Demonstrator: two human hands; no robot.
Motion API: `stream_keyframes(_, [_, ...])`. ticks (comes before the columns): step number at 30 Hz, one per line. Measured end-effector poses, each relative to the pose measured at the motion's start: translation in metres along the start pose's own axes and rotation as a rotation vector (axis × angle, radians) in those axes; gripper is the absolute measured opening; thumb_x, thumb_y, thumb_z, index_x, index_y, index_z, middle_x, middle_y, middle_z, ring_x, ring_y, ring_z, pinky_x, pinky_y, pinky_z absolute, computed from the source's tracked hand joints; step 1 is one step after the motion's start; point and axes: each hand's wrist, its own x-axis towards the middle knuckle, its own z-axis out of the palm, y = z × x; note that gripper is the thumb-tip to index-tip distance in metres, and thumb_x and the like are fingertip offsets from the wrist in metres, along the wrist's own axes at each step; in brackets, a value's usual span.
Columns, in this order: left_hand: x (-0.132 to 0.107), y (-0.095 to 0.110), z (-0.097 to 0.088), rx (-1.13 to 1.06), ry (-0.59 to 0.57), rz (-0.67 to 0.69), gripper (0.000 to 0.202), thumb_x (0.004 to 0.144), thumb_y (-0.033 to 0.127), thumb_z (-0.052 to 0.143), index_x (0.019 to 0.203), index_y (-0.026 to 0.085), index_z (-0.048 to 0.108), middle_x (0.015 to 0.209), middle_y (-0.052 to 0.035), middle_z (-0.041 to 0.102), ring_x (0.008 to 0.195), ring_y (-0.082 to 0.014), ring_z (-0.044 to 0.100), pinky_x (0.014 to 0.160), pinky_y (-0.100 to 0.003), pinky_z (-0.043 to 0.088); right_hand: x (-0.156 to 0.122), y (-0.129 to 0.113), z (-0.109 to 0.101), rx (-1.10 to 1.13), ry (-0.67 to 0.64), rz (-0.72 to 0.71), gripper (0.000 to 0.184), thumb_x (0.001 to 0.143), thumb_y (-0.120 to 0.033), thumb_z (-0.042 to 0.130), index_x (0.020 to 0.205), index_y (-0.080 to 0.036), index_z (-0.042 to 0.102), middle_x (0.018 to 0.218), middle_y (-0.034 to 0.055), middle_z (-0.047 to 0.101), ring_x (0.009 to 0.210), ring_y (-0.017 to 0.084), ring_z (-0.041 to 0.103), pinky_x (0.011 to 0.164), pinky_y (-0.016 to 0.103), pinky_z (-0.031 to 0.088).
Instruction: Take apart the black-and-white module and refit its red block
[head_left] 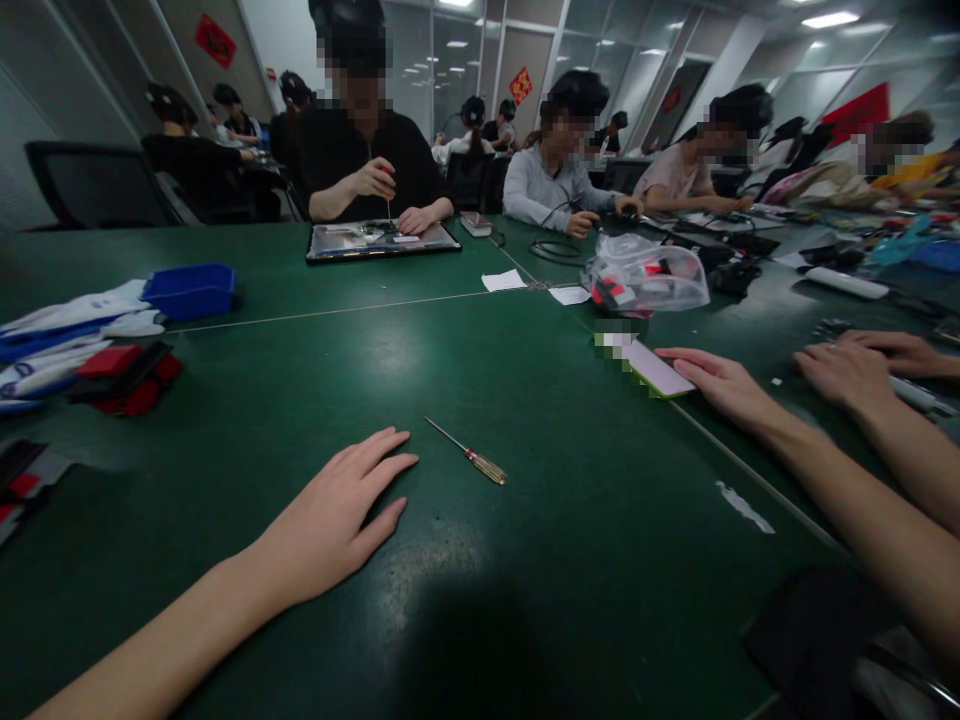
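Note:
My left hand point(341, 510) lies flat on the green table point(480, 600), fingers stretched out and holding nothing. A small screwdriver point(469, 453) with a yellow and red handle lies just right of its fingertips, not touching them. My right hand point(716, 385) reaches out to the right, fingers flat, their tips resting at the edge of a flat white device with a green rim point(654, 368).
Another person's two hands point(851, 375) rest on the table further right. A clear plastic bag of parts point(645, 275) lies beyond the device. A blue bin point(191, 290) and red and white packets point(112, 375) sit at the left. Opposite, seated people work; one uses a screwdriver over an opened tablet point(382, 240).

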Motion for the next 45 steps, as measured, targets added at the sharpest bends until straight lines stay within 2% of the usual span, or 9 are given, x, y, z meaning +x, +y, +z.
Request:
stream_keyframes(7, [0.001, -0.002, 0.002, 0.010, -0.012, 0.001, 0.049, 0.105, 0.044, 0.045, 0.152, 0.030, 0.050, 0.166, -0.0055, 0.043, 0.151, -0.0336, 0.042, 0.117, -0.062, 0.044, 0.007, 0.002, 0.004, 0.026, 0.007, 0.005, 0.050, 0.089, -0.056, 0.054, 0.123, -0.024, 0.074, 0.123, 0.0076, 0.075, 0.107, 0.031, 0.071, 0.101, 0.046, 0.055])
stream_keyframes(11, [0.001, -0.001, 0.003, 0.012, 0.004, 0.015, 0.049, 0.105, 0.043, 0.045, 0.151, 0.029, 0.052, 0.165, -0.0065, 0.044, 0.151, -0.0341, 0.042, 0.118, -0.062, 0.043, 0.004, 0.002, 0.003, 0.060, 0.007, -0.009, 0.050, 0.087, -0.060, 0.056, 0.116, -0.024, 0.076, 0.123, 0.0070, 0.076, 0.112, 0.033, 0.069, 0.108, 0.049, 0.051])
stream_keyframes(16, [0.001, -0.001, 0.002, 0.008, -0.003, 0.012, 0.049, 0.104, 0.043, 0.045, 0.150, 0.027, 0.053, 0.166, -0.0073, 0.043, 0.151, -0.0342, 0.041, 0.118, -0.062, 0.043, -0.007, 0.002, 0.001, 0.236, 0.060, -0.041, 0.036, 0.082, -0.057, 0.066, 0.092, -0.025, 0.078, 0.135, 0.0049, 0.071, 0.127, 0.033, 0.063, 0.116, 0.048, 0.045])
stream_keyframes(18, [0.001, -0.002, 0.003, 0.006, -0.007, 0.009, 0.049, 0.104, 0.044, 0.045, 0.149, 0.028, 0.053, 0.166, -0.0069, 0.043, 0.151, -0.0344, 0.041, 0.118, -0.062, 0.042, -0.008, 0.003, 0.001, 0.293, 0.073, -0.029, 0.034, 0.074, -0.051, 0.076, 0.098, -0.027, 0.078, 0.131, 0.0047, 0.072, 0.125, 0.032, 0.064, 0.112, 0.047, 0.049])
stream_keyframes(20, [0.001, -0.003, 0.004, 0.001, -0.001, 0.009, 0.048, 0.104, 0.045, 0.045, 0.150, 0.030, 0.053, 0.165, -0.0056, 0.043, 0.151, -0.0344, 0.042, 0.118, -0.062, 0.043, -0.007, 0.005, 0.001, 0.317, 0.062, 0.003, 0.045, 0.067, -0.045, 0.081, 0.109, -0.028, 0.075, 0.121, 0.0050, 0.075, 0.117, 0.032, 0.068, 0.107, 0.047, 0.054])
stream_keyframes(24, [-0.001, -0.004, 0.006, 0.002, 0.018, 0.012, 0.049, 0.105, 0.047, 0.044, 0.151, 0.031, 0.051, 0.166, -0.0052, 0.043, 0.151, -0.0341, 0.042, 0.118, -0.061, 0.043, -0.002, 0.006, 0.003, 0.297, 0.019, 0.043, 0.057, 0.064, -0.043, 0.084, 0.118, -0.028, 0.071, 0.112, 0.0054, 0.076, 0.107, 0.031, 0.071, 0.103, 0.048, 0.056])
stream_keyframes(35, [-0.001, -0.003, 0.006, -0.018, 0.051, 0.018, 0.047, 0.104, 0.044, 0.047, 0.149, 0.031, 0.054, 0.164, -0.0045, 0.045, 0.149, -0.0338, 0.045, 0.118, -0.059, 0.044, 0.000, 0.014, -0.001, 0.203, 0.006, -0.022, 0.049, 0.074, -0.047, 0.073, 0.119, -0.027, 0.071, 0.123, 0.0070, 0.073, 0.119, 0.033, 0.064, 0.112, 0.051, 0.047])
stream_keyframes(40, [0.000, -0.005, 0.005, -0.008, 0.014, 0.009, 0.048, 0.104, 0.045, 0.047, 0.150, 0.032, 0.052, 0.166, -0.0051, 0.043, 0.150, -0.0342, 0.043, 0.118, -0.060, 0.044, -0.001, 0.006, 0.002, 0.021, -0.005, -0.152, 0.042, 0.092, -0.055, 0.051, 0.116, -0.028, 0.072, 0.142, 0.0067, 0.063, 0.135, 0.032, 0.055, 0.121, 0.049, 0.037])
stream_keyframes(45, [0.000, -0.004, 0.005, -0.008, 0.027, 0.019, 0.047, 0.105, 0.043, 0.046, 0.150, 0.031, 0.052, 0.165, -0.0054, 0.043, 0.150, -0.0342, 0.043, 0.118, -0.060, 0.043, 0.003, 0.003, 0.010, -0.084, -0.027, -0.244, 0.053, 0.097, -0.060, 0.036, 0.119, -0.027, 0.072, 0.152, 0.0080, 0.051, 0.144, 0.031, 0.046, 0.125, 0.046, 0.031])
